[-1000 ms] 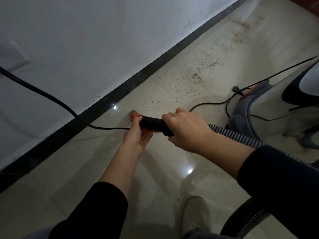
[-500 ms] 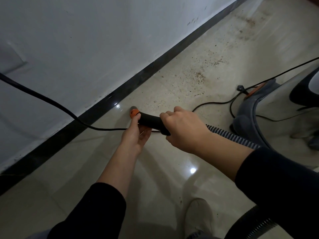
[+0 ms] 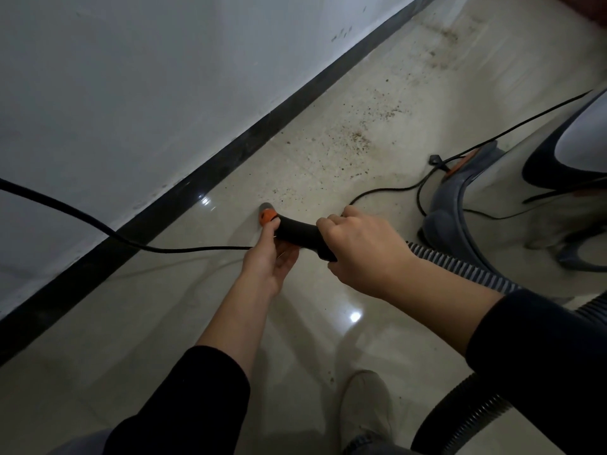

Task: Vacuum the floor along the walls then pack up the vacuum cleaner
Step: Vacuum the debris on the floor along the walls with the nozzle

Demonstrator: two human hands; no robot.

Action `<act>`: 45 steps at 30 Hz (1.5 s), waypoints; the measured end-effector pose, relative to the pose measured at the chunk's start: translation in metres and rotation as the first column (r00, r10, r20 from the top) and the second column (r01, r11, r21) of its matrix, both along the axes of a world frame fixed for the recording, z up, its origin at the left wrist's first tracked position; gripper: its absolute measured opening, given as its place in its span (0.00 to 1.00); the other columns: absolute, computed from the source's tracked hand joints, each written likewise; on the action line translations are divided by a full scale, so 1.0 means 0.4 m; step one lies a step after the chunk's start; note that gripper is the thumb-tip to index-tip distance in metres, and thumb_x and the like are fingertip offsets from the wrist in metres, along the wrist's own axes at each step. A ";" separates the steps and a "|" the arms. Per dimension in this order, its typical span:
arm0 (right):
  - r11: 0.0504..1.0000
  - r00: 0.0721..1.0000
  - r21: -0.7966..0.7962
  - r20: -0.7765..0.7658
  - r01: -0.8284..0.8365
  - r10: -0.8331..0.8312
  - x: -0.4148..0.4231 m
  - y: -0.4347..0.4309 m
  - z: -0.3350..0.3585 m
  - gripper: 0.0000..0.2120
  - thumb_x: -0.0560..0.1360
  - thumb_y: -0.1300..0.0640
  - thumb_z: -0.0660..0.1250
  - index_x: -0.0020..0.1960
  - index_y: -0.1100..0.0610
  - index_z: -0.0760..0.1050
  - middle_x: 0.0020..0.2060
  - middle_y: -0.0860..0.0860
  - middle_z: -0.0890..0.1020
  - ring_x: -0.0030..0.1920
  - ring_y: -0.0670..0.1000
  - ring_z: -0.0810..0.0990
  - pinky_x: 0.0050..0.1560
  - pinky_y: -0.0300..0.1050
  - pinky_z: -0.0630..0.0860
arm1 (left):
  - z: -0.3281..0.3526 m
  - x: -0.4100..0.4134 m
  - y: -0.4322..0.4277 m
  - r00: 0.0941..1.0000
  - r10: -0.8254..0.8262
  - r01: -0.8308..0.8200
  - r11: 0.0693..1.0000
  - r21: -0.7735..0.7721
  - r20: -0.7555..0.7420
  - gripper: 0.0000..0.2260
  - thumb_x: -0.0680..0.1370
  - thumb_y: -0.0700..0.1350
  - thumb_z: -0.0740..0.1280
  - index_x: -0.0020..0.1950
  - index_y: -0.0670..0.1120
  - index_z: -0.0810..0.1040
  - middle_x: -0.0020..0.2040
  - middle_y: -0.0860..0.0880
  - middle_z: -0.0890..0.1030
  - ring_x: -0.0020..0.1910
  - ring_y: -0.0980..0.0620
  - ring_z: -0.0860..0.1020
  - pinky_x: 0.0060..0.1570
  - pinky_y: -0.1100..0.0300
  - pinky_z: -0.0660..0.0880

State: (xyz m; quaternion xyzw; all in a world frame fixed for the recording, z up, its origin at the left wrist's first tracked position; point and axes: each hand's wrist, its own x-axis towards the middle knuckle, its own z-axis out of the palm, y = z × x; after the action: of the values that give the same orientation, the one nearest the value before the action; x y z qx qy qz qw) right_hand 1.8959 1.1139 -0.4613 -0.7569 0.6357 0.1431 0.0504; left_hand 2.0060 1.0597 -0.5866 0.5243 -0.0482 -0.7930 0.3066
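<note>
While I am cleaning by the white wall [image 3: 147,77], my right hand [image 3: 364,254] is gripping the black curved plastic hose handle [image 3: 299,233] | left hand [image 3: 267,261] is holding its front, aiming it down low.

My right hand [image 3: 361,251] is wrapped round the back of the hose handle [image 3: 299,233], so its join with the ribbed hose [image 3: 460,267] is hidden. The hose goes under my right sleeve [image 3: 542,356] at 4 o'clock. The power cord [image 3: 65,208] vanishes behind my left hand [image 3: 269,261] and leaves frame at 9 o'clock. My left fingers are tucked under the handle, so I can't tell the grip. The vacuum cleaner body [image 3: 460,224] is cropped at 3 o'clock, my shoe [image 3: 364,408] at 6.
</note>
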 end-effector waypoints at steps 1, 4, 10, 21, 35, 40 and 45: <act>1.000 1.000 0.000 -0.001 0.005 -0.005 -0.004 0.002 0.001 0.13 0.78 0.58 0.63 0.62 0.56 0.70 0.49 0.51 0.78 0.47 0.50 0.71 0.41 0.43 0.71 | 0.000 -0.005 0.000 1.000 -0.005 0.005 1.000 0.003 -0.006 0.21 0.78 0.53 0.68 0.63 0.39 0.75 0.54 0.41 0.83 0.54 0.46 0.82 0.48 0.59 0.79; 1.000 1.000 -0.002 -0.007 0.021 -0.021 -0.015 0.005 0.002 0.13 0.78 0.58 0.63 0.62 0.56 0.70 0.49 0.51 0.78 0.46 0.50 0.70 0.41 0.43 0.71 | 0.001 -0.022 0.001 1.000 -0.019 0.019 1.000 0.006 -0.017 0.21 0.78 0.53 0.67 0.63 0.39 0.75 0.54 0.41 0.82 0.52 0.48 0.82 0.46 0.60 0.79; 0.999 0.999 -0.007 -0.027 0.045 -0.045 -0.038 0.009 0.001 0.12 0.78 0.57 0.63 0.61 0.55 0.70 0.48 0.50 0.78 0.45 0.49 0.69 0.39 0.42 0.69 | 0.000 -0.052 -0.001 0.999 -0.042 0.043 0.999 0.017 -0.033 0.22 0.79 0.53 0.67 0.65 0.38 0.75 0.53 0.41 0.82 0.52 0.49 0.82 0.45 0.60 0.79; 0.997 0.996 -0.013 -0.024 0.081 -0.081 -0.071 -0.004 0.006 0.11 0.78 0.58 0.63 0.60 0.55 0.71 0.48 0.50 0.78 0.47 0.49 0.70 0.38 0.42 0.68 | -0.002 -0.099 -0.020 0.997 -0.076 0.076 0.997 -0.007 -0.027 0.21 0.79 0.52 0.67 0.65 0.39 0.74 0.52 0.41 0.82 0.53 0.47 0.82 0.42 0.61 0.79; 0.994 0.995 -0.033 -0.019 0.102 -0.102 -0.085 -0.024 0.004 0.12 0.78 0.58 0.63 0.62 0.55 0.70 0.49 0.50 0.78 0.50 0.50 0.71 0.40 0.41 0.67 | 0.011 -0.125 -0.050 0.993 -0.115 0.115 0.993 -0.012 -0.018 0.22 0.79 0.53 0.67 0.64 0.37 0.74 0.49 0.42 0.82 0.46 0.50 0.82 0.39 0.62 0.79; 0.995 0.995 -0.032 0.002 0.099 -0.099 -0.069 -0.038 0.003 0.11 0.77 0.59 0.63 0.59 0.56 0.70 0.49 0.51 0.78 0.49 0.50 0.71 0.40 0.42 0.68 | 0.022 -0.107 -0.076 0.994 -0.105 0.105 0.994 0.009 0.017 0.21 0.79 0.53 0.67 0.63 0.38 0.74 0.48 0.41 0.81 0.45 0.49 0.82 0.35 0.62 0.79; 0.996 0.997 -0.031 0.025 0.080 -0.080 -0.044 -0.055 0.005 0.10 0.77 0.59 0.63 0.58 0.56 0.70 0.47 0.51 0.78 0.44 0.49 0.66 0.39 0.43 0.66 | 0.037 -0.068 -0.101 0.986 -0.129 0.129 0.992 0.011 0.103 0.21 0.79 0.54 0.67 0.63 0.38 0.75 0.49 0.41 0.82 0.46 0.48 0.81 0.39 0.59 0.78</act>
State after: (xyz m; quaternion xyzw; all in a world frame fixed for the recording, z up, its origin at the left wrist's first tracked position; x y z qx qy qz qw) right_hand 1.8783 1.0917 -0.4594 -0.7332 0.6671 0.1216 0.0514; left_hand 1.9788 1.0195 -0.5718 0.5613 -0.0962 -0.7829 0.2506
